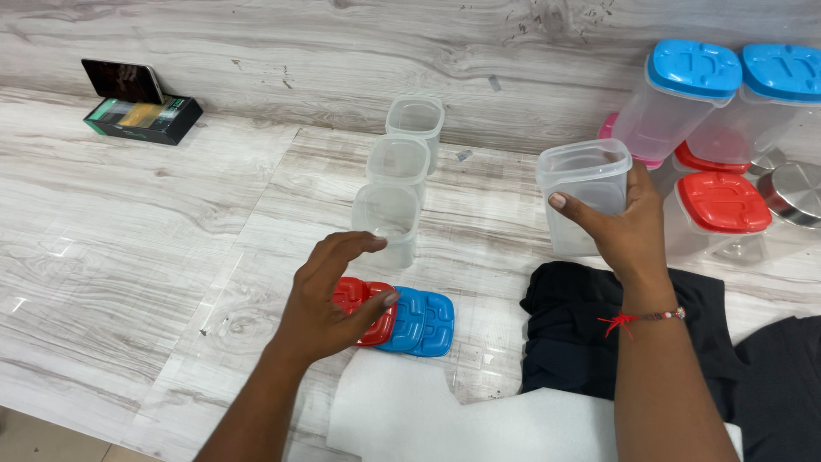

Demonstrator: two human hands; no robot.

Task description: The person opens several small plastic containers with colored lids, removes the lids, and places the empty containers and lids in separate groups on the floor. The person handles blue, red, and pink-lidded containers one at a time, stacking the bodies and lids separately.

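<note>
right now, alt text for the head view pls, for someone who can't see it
The right hand holds up an empty clear container while the left hand hovers open above red and blue lids on a pale wood-grain floor. Three more lidless containers stand in a row beyond.

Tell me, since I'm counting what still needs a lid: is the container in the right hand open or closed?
Open. The clear container held in the right hand shows a bare rim with no lid on it.

Right hand (629, 231) grips a clear container (584, 195); left hand (329, 299) seemingly touches red lid (366, 310).
</note>
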